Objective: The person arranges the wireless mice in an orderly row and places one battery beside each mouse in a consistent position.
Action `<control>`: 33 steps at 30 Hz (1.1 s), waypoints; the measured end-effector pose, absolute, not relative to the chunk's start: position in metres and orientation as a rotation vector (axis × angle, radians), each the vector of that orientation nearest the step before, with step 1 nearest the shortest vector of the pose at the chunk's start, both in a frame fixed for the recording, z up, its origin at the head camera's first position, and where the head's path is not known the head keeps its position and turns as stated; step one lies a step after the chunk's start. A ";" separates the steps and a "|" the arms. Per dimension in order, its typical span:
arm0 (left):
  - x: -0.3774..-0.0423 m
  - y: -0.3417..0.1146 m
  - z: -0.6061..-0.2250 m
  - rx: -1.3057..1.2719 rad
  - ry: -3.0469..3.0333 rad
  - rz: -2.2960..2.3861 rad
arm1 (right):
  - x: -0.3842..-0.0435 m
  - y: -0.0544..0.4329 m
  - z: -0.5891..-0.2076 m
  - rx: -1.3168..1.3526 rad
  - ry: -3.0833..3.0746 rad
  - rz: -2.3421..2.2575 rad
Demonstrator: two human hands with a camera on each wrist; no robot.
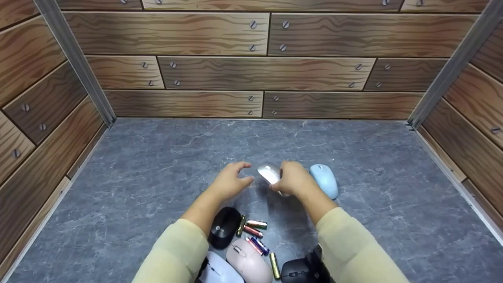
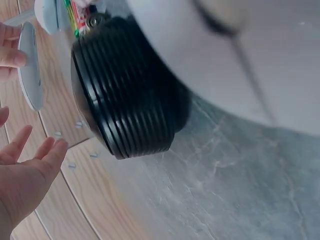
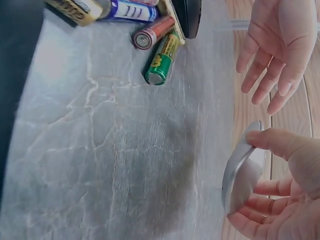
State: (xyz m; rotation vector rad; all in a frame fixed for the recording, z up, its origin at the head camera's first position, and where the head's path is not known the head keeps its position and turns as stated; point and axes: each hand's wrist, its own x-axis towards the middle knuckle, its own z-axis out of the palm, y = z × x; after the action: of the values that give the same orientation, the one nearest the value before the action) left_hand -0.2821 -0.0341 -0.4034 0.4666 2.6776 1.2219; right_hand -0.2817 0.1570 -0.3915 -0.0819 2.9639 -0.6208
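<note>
My right hand [image 1: 294,179] grips a slim silver computer mouse [image 1: 268,171], held tilted above the grey floor. In the right wrist view, the thumb pinches one end of the mouse [image 3: 242,172] while the fingers curl under the other. Just to its left is my left hand [image 1: 231,181], thumb and fingers spread and holding nothing. The left wrist view shows this hand [image 2: 30,175] palm up, apart from the mouse [image 2: 31,70]. A light blue mouse [image 1: 324,181] lies to the right of my right hand.
Nearer me lie a black mouse [image 1: 224,227], a pink mouse [image 1: 249,259], a white mouse [image 1: 220,269] and a dark mouse [image 1: 296,271]. Several batteries, among them a gold one [image 1: 274,265], lie between them. Wood-patterned walls [image 1: 212,72] enclose the back and sides.
</note>
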 end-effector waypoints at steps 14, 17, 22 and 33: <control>-0.295 -0.031 -0.407 0.413 2.708 1.212 | -0.297 0.148 -0.404 0.112 2.924 -0.532; -0.296 -0.030 -0.408 0.414 2.711 1.202 | -0.298 0.143 -0.410 0.114 2.951 -0.563; -0.296 -0.028 -0.409 0.445 2.716 1.183 | -0.298 0.138 -0.417 0.162 2.957 -0.577; -0.301 -0.029 -0.411 0.440 2.723 1.104 | -0.300 0.130 -0.426 0.259 2.936 -0.599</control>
State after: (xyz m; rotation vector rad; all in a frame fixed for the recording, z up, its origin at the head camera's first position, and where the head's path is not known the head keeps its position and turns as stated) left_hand -0.3007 -0.0285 -0.4109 0.4395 2.7226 1.1039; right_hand -0.3001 0.1299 -0.4260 0.2587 2.9364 -0.5989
